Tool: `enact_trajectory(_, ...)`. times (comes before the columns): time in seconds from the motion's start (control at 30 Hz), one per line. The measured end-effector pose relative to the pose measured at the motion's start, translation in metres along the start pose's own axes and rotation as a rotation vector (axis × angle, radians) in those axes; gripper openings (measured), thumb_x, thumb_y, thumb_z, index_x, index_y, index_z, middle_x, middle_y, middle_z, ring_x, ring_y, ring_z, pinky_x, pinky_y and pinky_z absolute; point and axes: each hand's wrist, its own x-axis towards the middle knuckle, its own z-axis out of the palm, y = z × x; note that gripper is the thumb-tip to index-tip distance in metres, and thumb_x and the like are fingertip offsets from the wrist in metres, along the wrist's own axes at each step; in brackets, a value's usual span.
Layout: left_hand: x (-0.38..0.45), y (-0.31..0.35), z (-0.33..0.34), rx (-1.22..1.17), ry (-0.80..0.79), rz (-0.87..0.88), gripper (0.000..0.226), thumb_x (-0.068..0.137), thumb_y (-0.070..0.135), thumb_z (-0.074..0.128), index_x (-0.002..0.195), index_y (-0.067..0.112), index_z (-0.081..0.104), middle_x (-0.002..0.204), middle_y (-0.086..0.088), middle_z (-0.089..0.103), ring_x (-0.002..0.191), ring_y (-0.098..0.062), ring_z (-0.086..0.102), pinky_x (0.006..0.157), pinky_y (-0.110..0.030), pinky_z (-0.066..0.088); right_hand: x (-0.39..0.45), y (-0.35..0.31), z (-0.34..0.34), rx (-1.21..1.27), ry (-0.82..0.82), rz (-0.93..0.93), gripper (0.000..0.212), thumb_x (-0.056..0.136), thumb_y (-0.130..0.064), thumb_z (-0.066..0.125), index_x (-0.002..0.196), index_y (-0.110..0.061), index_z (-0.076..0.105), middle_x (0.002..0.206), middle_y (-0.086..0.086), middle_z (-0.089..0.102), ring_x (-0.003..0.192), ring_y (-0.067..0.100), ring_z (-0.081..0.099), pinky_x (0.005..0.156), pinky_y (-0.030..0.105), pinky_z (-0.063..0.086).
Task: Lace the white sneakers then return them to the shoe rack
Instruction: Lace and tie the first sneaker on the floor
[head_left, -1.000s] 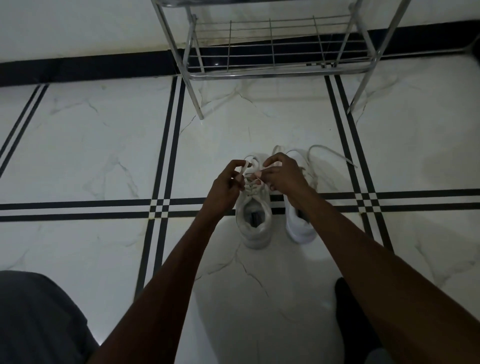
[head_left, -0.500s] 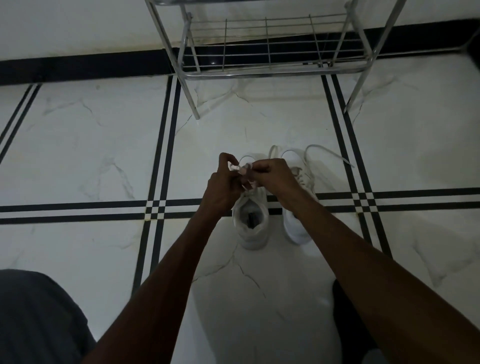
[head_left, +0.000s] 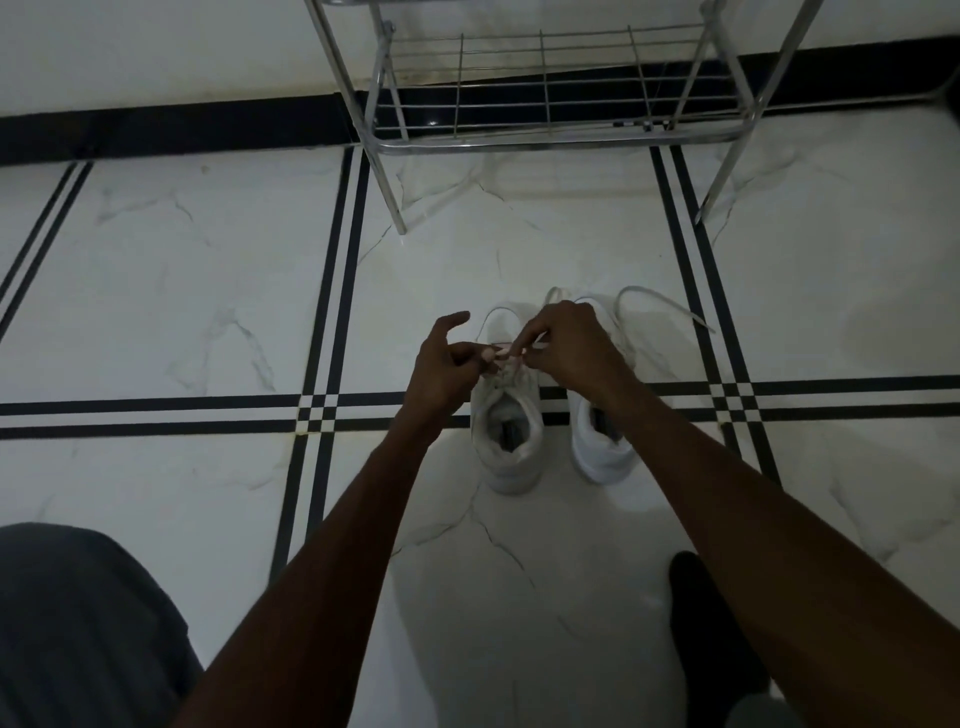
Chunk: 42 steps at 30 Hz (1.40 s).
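Two white sneakers stand side by side on the floor, heels toward me. Over the tongue of the left sneaker (head_left: 506, 441) my left hand (head_left: 441, 371) and my right hand (head_left: 569, 351) meet, both pinching its white lace (head_left: 491, 318), which loops out beyond the fingers. The index finger of the left hand sticks up. My right wrist covers part of the right sneaker (head_left: 602, 452), whose loose lace (head_left: 660, 301) trails out to the right on the tiles.
A chrome wire shoe rack (head_left: 561, 140) stands against the wall beyond the sneakers, its lowest shelf bare. The floor is white marble tile with black stripes. My knee in grey cloth (head_left: 78, 623) is at lower left, and a dark foot (head_left: 706, 623) lies at lower right.
Both hands stayed over the left sneaker, shifting slightly as they work its lace; the left index finger has lifted away from the others.
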Motion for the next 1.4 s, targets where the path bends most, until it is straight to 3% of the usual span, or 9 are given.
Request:
enact_trajectory(0.1,-0.004,0.000,0.005,-0.042,0.024,-0.003,0.056,0.100,0.017,0.062,0.152,0.017,0.041,0.116,-0.007,0.077,0.105,-0.015,0.073,0.081,-0.017,0.053,-0.002,-0.006,0.014,-0.015,0.168,-0.011,0.006,0.075,-0.013,0.078,0.076,-0.020,0.077,0.080,-0.001,0.075,0.071,0.013,0.068,0.069,0.036,0.060)
enact_trajectory(0.27,-0.001,-0.009,0.003,-0.012,-0.045,0.106,0.062,0.098,-0.002,0.052,0.152,0.026,0.042,0.138,-0.005,0.067,0.116,-0.020,0.070,0.092,-0.039,0.061,-0.001,-0.011,0.021,0.224,0.237,0.086,0.009,0.074,-0.014,0.082,0.079,-0.012,0.075,0.077,0.001,0.076,0.070,0.010,0.071,0.065,0.021,0.057)
enact_trajectory(0.6,0.005,-0.008,0.009,0.380,0.095,0.227,0.019,0.094,0.004,0.062,0.104,0.012,0.076,0.106,-0.006,0.075,0.093,-0.020,0.069,0.084,-0.040,0.057,-0.009,-0.006,0.011,0.443,0.156,0.261,0.019,0.072,-0.022,0.089,0.087,-0.014,0.080,0.079,0.005,0.078,0.067,0.024,0.075,0.057,0.039,0.064)
enact_trajectory(0.73,0.005,-0.005,-0.002,0.698,0.145,0.336,0.014,0.092,0.012,0.066,0.099,0.015,0.078,0.098,-0.009,0.072,0.090,-0.028,0.068,0.078,-0.044,0.056,-0.011,-0.003,0.006,0.253,0.158,0.221,0.024,0.072,-0.032,0.088,0.086,-0.013,0.082,0.075,-0.001,0.076,0.060,0.005,0.068,0.061,0.019,0.057)
enact_trajectory(0.87,-0.007,-0.018,-0.036,0.969,0.204,0.375,0.015,0.088,0.009,0.072,0.096,0.018,0.080,0.094,-0.007,0.073,0.085,-0.029,0.069,0.079,-0.045,0.055,-0.012,0.030,-0.006,-0.098,0.190,0.393,0.031,0.072,-0.033,0.088,0.088,-0.007,0.081,0.089,0.009,0.079,0.082,0.020,0.072,0.077,0.027,0.059)
enact_trajectory(1.0,-0.028,-0.040,-0.043,1.082,0.191,0.259,0.031,0.084,-0.006,0.064,0.098,0.017,0.080,0.092,-0.008,0.071,0.089,-0.033,0.063,0.084,-0.046,0.050,-0.025,0.040,-0.001,-0.271,0.192,0.486,0.028,0.084,-0.017,0.077,0.101,0.005,0.073,0.106,0.022,0.073,0.100,0.034,0.069,0.070,0.028,0.049)
enact_trajectory(1.13,-0.024,-0.045,-0.038,0.884,0.221,0.161,0.022,0.085,-0.002,0.062,0.097,0.008,0.077,0.090,-0.013,0.074,0.086,-0.034,0.067,0.077,-0.044,0.054,-0.025,0.034,0.010,-0.209,0.107,0.330,0.021,0.089,0.005,0.059,0.101,0.020,0.067,0.108,0.037,0.068,0.105,0.045,0.066,0.066,0.026,0.039)
enact_trajectory(1.27,-0.026,-0.032,-0.033,0.265,0.180,-0.085,0.033,0.106,0.028,0.051,0.100,0.003,0.071,0.092,-0.007,0.073,0.079,-0.016,0.064,0.070,-0.030,0.045,-0.017,0.025,-0.008,-0.102,0.146,0.402,0.020,0.087,-0.006,0.066,0.068,0.001,0.067,0.074,0.012,0.070,0.077,0.027,0.070,0.065,0.027,0.048)
enact_trajectory(1.4,-0.023,-0.020,-0.019,-0.231,0.146,-0.196,0.043,0.109,0.035,0.045,0.103,0.000,0.070,0.099,-0.006,0.073,0.072,-0.011,0.058,0.069,-0.025,0.050,-0.014,0.003,-0.008,0.596,0.101,0.561,0.027,0.097,-0.002,0.056,0.071,-0.007,0.054,0.104,0.021,0.074,0.094,0.031,0.073,0.074,0.040,0.060)
